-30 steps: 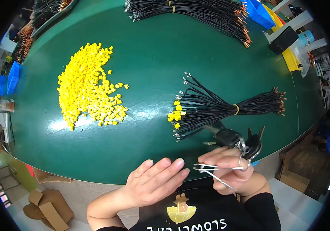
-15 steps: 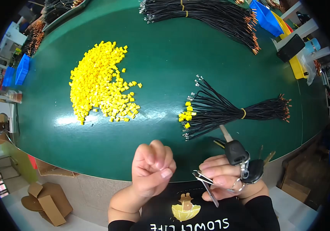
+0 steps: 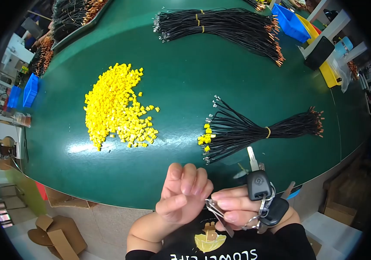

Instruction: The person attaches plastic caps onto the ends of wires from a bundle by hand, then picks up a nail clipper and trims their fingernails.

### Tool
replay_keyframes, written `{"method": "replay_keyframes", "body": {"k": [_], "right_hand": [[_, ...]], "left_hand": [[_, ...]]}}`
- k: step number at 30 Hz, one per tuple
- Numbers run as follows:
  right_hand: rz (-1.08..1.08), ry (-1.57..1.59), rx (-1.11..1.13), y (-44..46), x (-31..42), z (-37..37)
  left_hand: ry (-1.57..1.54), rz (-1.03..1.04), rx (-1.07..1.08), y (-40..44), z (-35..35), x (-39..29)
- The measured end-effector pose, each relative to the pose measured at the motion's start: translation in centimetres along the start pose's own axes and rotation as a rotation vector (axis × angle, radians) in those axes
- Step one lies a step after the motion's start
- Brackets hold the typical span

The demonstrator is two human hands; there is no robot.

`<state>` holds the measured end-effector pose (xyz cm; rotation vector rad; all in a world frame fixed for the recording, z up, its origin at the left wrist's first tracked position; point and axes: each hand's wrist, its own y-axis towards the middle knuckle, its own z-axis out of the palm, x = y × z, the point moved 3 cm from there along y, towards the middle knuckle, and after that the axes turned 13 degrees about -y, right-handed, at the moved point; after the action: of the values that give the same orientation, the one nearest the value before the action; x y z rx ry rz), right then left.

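Observation:
My left hand (image 3: 184, 193) is turned palm up in front of my shirt, its fingers curled in and nothing visible in them. Beside it, my right hand (image 3: 236, 207) holds an open metal nail clipper (image 3: 218, 213), whose jaws are close to the fingers of my left hand. Car keys (image 3: 259, 184) hang on rings from the clipper over my right hand. Beyond the hands lies a bundle of black wires (image 3: 254, 132), tied in the middle, with yellow housings (image 3: 207, 138) on some of its left ends.
A pile of small yellow housings (image 3: 114, 106) lies on the green table (image 3: 185, 82). Farther back is a larger bundle of black wires (image 3: 220, 24). Blue bins (image 3: 290, 22) and a black phone-like object (image 3: 319, 53) are at the right. Cardboard (image 3: 60, 238) stands below left.
My left hand has gone from flat fingers to curled ones and is now close to the clipper. My right hand has shifted left with the clipper, and the keys have swung. The view has shifted slightly.

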<state>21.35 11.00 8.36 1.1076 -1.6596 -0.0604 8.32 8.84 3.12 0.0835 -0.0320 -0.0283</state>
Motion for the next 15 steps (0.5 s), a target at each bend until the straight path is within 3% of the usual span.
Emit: {"method": "replay_keyframes", "body": {"k": [6, 15], "right_hand": [[-0.122, 0.023, -0.004, -1.2, -1.2, 1.5], [-0.087, 0.239, 0.094, -0.8, -1.6, 1.4]], "left_hand": [[-0.016, -0.035, 0.027, -0.3, 0.1, 0.3], [-0.108, -0.064, 0.037, -0.5, -0.4, 1.3]]}}
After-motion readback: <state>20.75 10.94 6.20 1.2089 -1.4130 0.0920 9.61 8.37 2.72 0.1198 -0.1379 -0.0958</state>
